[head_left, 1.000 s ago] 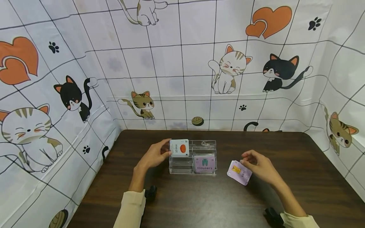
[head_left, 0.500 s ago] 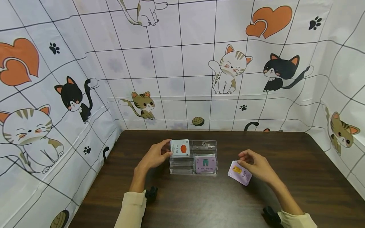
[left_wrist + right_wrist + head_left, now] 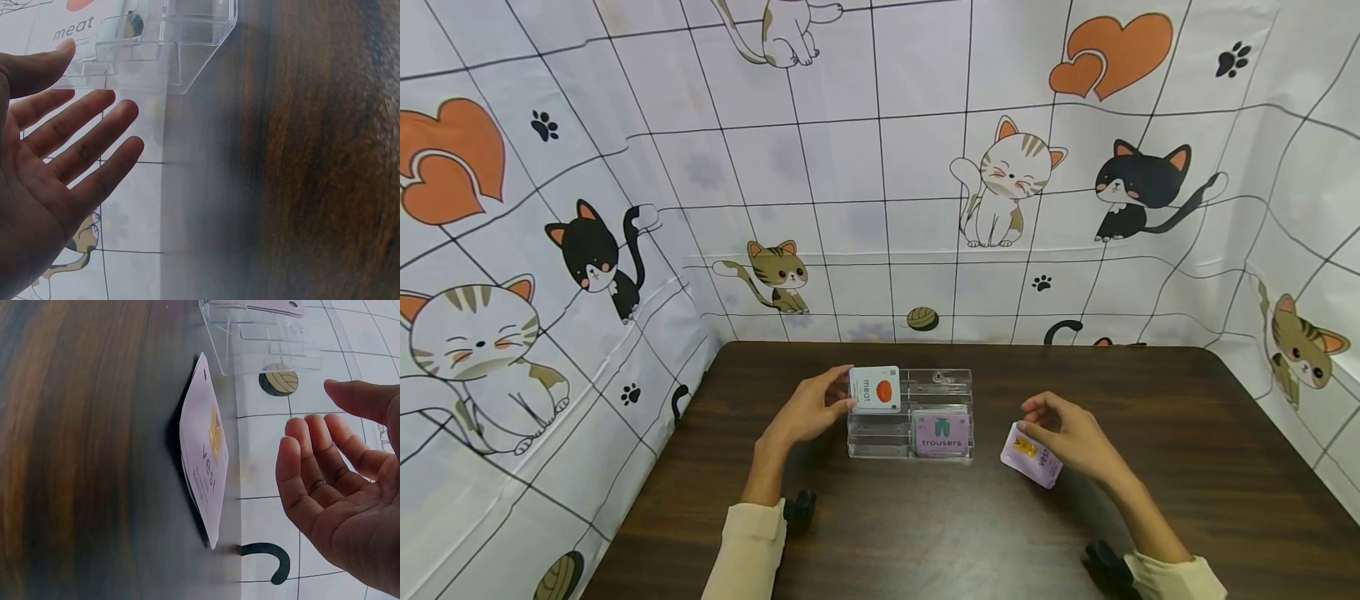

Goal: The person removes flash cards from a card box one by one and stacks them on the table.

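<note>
Where the right grip point(image 3: 1070, 435) hovers, the vest card point(image 3: 1028, 457) lies below.

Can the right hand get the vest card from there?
Looks like yes: the right hand holds nothing and is close to the vest card, with nothing seen blocking the way.

Glossy plastic rack point(image 3: 880, 437); wood-grain tabletop point(image 3: 940, 525)

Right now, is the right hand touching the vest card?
Apart: the right wrist view plainly shows white backdrop between the right hand and the vest card.
</note>
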{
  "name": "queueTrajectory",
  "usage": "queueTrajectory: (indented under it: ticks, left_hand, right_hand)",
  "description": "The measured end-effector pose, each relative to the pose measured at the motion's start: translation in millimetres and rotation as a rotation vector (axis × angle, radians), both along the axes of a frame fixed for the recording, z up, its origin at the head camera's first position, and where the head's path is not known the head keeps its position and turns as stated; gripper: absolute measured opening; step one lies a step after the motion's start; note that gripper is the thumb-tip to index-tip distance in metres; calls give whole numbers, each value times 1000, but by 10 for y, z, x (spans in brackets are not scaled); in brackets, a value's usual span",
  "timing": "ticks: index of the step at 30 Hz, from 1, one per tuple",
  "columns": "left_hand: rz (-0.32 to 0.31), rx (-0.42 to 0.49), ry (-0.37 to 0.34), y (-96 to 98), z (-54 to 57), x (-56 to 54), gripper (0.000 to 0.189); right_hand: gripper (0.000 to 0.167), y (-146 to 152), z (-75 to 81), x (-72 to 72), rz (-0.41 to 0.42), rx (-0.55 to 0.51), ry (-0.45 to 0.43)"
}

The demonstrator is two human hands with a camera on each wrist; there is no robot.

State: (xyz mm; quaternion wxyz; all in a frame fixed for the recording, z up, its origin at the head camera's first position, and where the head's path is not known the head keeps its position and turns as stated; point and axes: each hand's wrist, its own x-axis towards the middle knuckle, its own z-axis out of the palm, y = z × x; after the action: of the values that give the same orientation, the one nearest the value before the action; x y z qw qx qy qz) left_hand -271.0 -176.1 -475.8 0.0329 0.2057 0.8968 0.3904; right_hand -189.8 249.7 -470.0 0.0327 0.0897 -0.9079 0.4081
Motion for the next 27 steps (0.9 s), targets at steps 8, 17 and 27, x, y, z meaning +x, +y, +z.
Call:
queueTrajectory:
  ticks: [8, 17, 27]
  left_hand:
    - [-13, 4, -2, -2, 0, -4, 64]
    - [-20, 5, -2, -17, 8, 0, 63]
    - [-24, 8, 4, -16, 14, 2, 63]
  right_hand:
    - [27, -43, -7, 2, 10, -12, -6]
    - [28, -78, -3, -28, 23, -13, 15]
    - [29, -153, 7, -37, 29, -52, -23]
